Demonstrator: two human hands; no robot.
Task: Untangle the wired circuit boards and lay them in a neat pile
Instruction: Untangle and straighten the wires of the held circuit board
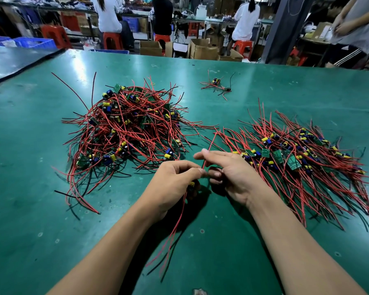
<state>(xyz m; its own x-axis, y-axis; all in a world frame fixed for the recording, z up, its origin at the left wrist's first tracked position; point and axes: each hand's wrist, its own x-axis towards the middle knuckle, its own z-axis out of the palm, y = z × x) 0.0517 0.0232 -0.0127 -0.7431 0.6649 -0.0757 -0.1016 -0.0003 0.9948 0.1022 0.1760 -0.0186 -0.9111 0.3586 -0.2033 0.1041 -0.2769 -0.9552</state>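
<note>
Both bare forearms reach forward from the lower edge and converge until the hands nearly touch. The left hand [175, 179] is curled, knuckles up, its fingers closed round a small wired circuit board [192, 184]. The right hand [230, 173] pinches a thin red wire [211, 141] under its forefinger, the other fingers curled inward.

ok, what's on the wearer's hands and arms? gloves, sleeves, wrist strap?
Nothing worn shows. The left hand and right hand are ungloved, no rings. The left forearm and right forearm run bare to the frame edge: no sleeves, watch or wrist strap.
</note>
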